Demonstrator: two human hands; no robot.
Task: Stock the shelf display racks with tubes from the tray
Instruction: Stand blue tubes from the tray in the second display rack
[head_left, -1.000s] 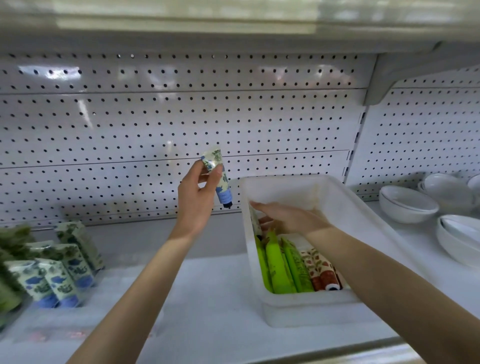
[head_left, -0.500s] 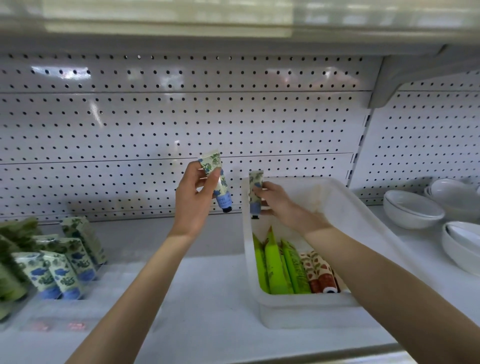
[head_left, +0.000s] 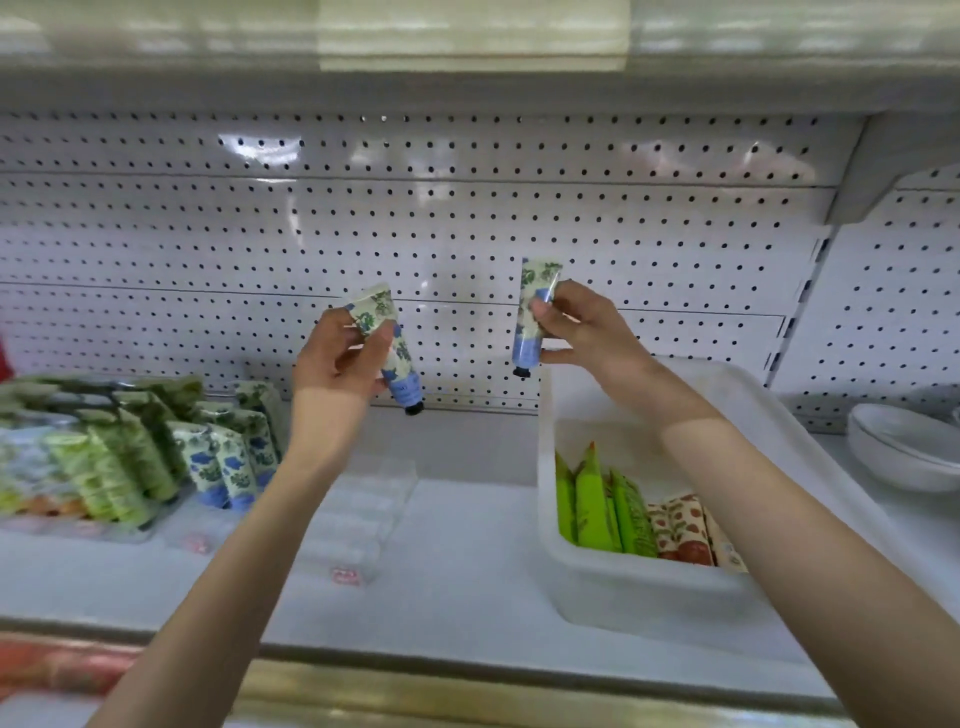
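My left hand (head_left: 340, 358) holds a blue-and-cream floral tube (head_left: 395, 358) cap down, raised in front of the pegboard. My right hand (head_left: 582, 327) pinches a second blue floral tube (head_left: 535, 296), also cap down, above the back left corner of the white tray (head_left: 639, 597). Inside the tray lie green tubes (head_left: 597, 509) and red-patterned tubes (head_left: 680, 530). At the left, clear display racks hold blue floral tubes (head_left: 228, 467) and green tubes (head_left: 114, 467). An empty clear rack (head_left: 363, 514) sits between them and the tray.
White bowls (head_left: 904, 452) are stacked on the shelf to the right of the tray. The white pegboard back wall (head_left: 467, 234) runs behind everything. The shelf's front edge (head_left: 467, 670) runs below my forearms, and an upper shelf overhangs.
My right hand has lifted a blue floral tube out of the tray and raised it higher. The view has shifted so more of the racks at the left shows. My left hand keeps its tube.
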